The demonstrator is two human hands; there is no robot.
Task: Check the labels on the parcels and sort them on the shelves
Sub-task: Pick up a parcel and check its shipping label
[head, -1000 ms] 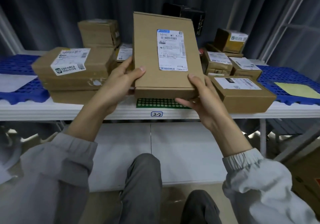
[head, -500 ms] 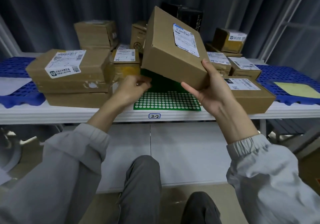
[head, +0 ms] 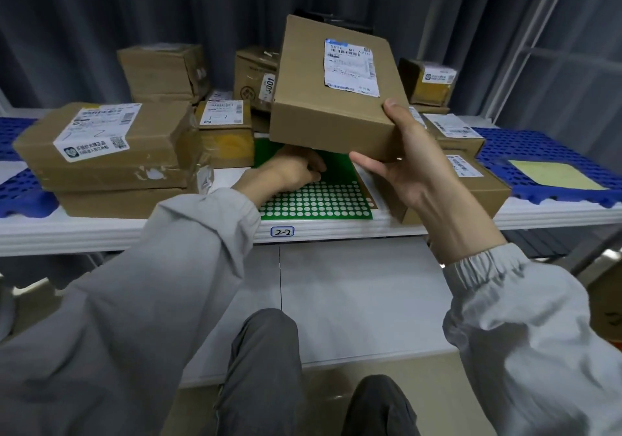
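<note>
Above the dotted green sheet (head: 316, 200), a flat cardboard parcel (head: 333, 99) in the right hand's (head: 407, 169) grip, left hand (head: 292, 169) curled, contents unclear.

You hold a flat brown cardboard parcel (head: 331, 99) tilted above the middle of the shelf (head: 101, 233), white label (head: 350, 65) facing up, while other labelled brown parcels (head: 111, 153) lie stacked toward the shelf's back and both ends.

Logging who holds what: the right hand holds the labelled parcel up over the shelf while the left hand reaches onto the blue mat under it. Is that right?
Not quite. In the head view the right hand does hold the labelled parcel up over the shelf, but the left hand reaches onto the green dotted sheet, not the blue mat, which lies off to the sides.
</note>
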